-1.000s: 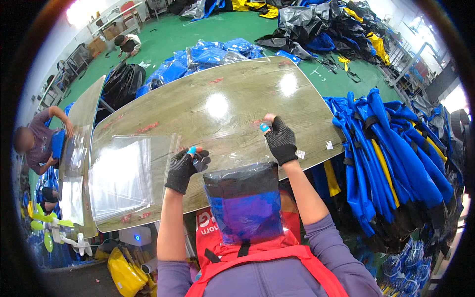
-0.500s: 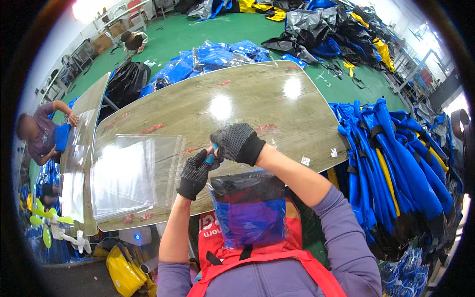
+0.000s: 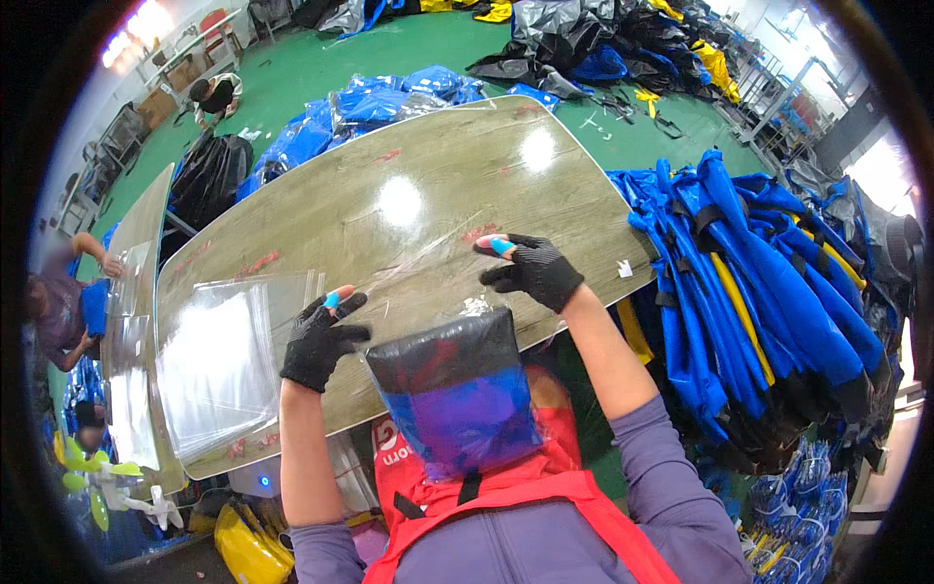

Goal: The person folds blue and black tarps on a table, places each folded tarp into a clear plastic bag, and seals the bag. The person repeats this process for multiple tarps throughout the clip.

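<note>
A clear plastic bag (image 3: 457,399) packed with folded blue and black fabric rests at the table's near edge, against my red apron. Beyond its left top corner is my left hand (image 3: 323,341), in a black dotted glove with bare fingertips and blue tape on one finger. Its fingers are apart and nothing shows in them. Past the bag's right top corner hovers my right hand (image 3: 533,271), gloved and taped alike, fingers spread. A thin clear streak crosses the tabletop between the hands; I cannot tell whether it is film.
Flat clear bags (image 3: 216,365) lie stacked on the left of the wood-grain table (image 3: 467,165). Blue fabric pieces (image 3: 749,282) hang at the right. Packed blue bundles (image 3: 379,102) are piled behind the table. Another person (image 3: 63,302) works at a table on the left.
My hands, together above the bag before, have parted to left and right, and their fingers have opened. The bag now leans slightly tilted. The whole view has shifted a little.
</note>
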`<state>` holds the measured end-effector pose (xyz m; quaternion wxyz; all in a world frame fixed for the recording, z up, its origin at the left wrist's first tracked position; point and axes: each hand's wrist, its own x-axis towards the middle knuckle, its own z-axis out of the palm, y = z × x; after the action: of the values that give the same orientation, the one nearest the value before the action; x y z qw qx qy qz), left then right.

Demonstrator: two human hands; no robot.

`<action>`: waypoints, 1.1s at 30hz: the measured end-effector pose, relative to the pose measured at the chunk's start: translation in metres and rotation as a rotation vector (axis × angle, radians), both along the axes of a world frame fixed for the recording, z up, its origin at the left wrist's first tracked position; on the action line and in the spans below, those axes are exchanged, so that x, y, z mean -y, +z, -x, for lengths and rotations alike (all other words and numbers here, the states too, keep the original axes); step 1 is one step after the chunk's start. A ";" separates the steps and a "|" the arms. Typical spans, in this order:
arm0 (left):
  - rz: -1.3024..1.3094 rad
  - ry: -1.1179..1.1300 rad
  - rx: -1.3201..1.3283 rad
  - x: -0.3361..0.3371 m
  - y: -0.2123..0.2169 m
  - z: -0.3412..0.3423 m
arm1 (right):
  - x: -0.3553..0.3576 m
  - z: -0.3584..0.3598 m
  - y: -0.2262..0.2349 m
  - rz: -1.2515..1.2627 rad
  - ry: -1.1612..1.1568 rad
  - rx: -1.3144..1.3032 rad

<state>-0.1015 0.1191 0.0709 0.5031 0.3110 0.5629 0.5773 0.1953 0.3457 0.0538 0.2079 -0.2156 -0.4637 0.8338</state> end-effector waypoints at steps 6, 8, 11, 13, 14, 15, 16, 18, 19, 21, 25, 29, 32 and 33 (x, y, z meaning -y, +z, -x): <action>-0.332 -0.169 -0.577 0.061 0.007 -0.032 | 0.056 -0.067 0.015 -0.884 0.171 0.026; -0.168 -0.398 -1.232 0.075 0.014 -0.037 | 0.067 -0.085 0.019 -1.479 0.248 0.315; -0.201 -0.218 -1.338 0.071 0.031 -0.041 | 0.075 -0.082 0.047 -1.710 0.127 0.492; -0.223 0.205 -1.278 0.053 0.035 -0.051 | 0.080 -0.062 0.071 -1.580 -0.095 0.428; -0.311 0.279 -1.156 0.044 0.034 -0.055 | 0.085 -0.048 0.078 -1.608 -0.159 0.307; -0.329 0.293 -1.048 0.034 0.024 -0.067 | 0.094 -0.028 0.077 -1.456 -0.126 0.151; -0.326 0.348 -0.868 0.024 0.010 -0.080 | 0.102 -0.012 0.072 -1.276 0.038 0.122; -0.071 0.148 -0.631 0.019 -0.028 -0.105 | 0.117 -0.003 0.052 -1.818 0.011 0.437; 0.145 0.209 -0.340 0.030 -0.046 -0.110 | 0.118 -0.012 0.045 -1.788 -0.056 0.409; -0.050 -0.039 -0.217 0.046 -0.079 -0.105 | 0.104 -0.048 0.047 -1.589 -0.010 0.483; 0.117 -0.277 -0.025 0.029 -0.093 -0.048 | 0.020 -0.183 0.145 -1.981 -0.724 0.651; -0.188 -0.260 0.206 -0.082 -0.019 0.021 | -0.081 -0.299 0.254 -1.878 -0.893 1.538; -0.621 -0.465 0.537 -0.138 0.038 0.040 | -0.132 -0.342 0.264 -1.290 -0.435 1.966; -0.611 -0.508 0.465 -0.147 0.043 0.031 | -0.144 -0.347 0.265 -1.261 -0.391 1.866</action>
<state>-0.1324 0.2664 0.1143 0.6270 0.4353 0.1447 0.6296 0.5424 0.4897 0.3193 -0.0203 -0.6766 -0.7318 -0.0794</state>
